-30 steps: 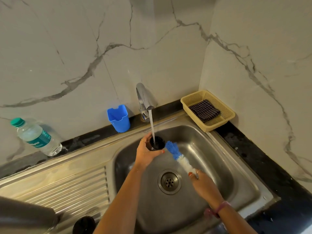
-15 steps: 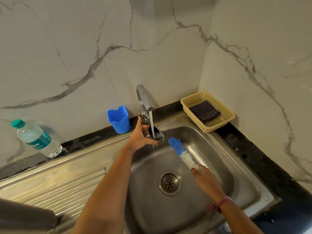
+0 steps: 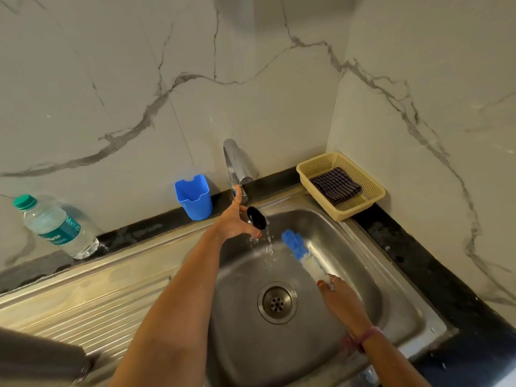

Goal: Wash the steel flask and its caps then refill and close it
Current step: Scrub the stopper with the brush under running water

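Home kitchen, steel sink (image 3: 405, 311), tap (image 3: 237, 163), marble-look walls (image 3: 111, 93)

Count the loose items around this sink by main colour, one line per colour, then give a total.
Blue: 2, blue plastic cup, blue-and-white bottle brush
Yellow: 1, yellow mesh basket
Black: 1, black round cap
Clear: 1, clear plastic water bottle
Dark checked: 1, folded cloth
Total: 6

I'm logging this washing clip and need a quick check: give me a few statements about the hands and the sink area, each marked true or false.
1. The right hand holds a blue and white brush. True.
2. The left hand holds a dark cap over the sink. True.
3. The yellow basket holds nothing. False: a folded checked cloth lies in it.
4. The plastic water bottle has its cap off. False: a green cap is on it.
5. The blue cup stands inside the sink. False: it stands on the counter by the wall.
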Action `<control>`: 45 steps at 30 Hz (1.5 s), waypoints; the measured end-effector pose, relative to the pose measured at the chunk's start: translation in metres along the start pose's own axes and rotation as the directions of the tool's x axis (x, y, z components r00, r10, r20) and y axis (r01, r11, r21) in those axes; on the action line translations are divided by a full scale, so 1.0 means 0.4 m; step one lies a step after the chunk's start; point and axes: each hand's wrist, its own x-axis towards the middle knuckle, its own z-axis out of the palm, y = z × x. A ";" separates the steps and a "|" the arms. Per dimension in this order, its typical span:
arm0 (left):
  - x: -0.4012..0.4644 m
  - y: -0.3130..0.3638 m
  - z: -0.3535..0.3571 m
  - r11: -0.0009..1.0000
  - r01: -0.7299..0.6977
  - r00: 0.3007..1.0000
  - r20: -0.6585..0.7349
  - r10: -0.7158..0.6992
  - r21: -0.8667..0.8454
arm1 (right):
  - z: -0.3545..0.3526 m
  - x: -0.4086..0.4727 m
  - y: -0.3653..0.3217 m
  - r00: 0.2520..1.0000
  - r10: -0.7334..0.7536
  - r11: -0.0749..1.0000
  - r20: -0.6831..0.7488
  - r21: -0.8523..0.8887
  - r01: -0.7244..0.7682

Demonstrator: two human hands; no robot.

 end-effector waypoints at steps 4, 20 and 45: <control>0.002 -0.007 0.009 1.000 0.027 0.999 -0.038 -0.027 0.009 | -0.001 0.001 -0.004 1.000 -0.006 1.000 -0.007 -0.008 0.006; -0.131 -0.098 0.118 0.989 0.005 0.961 -0.274 0.036 0.147 | -0.022 -0.032 -0.003 0.998 -0.058 0.998 0.037 -0.021 0.058; -0.375 -0.188 0.201 0.978 0.154 0.927 -0.364 -0.093 0.142 | -0.023 -0.104 -0.064 0.943 -0.242 0.958 0.228 -0.100 0.270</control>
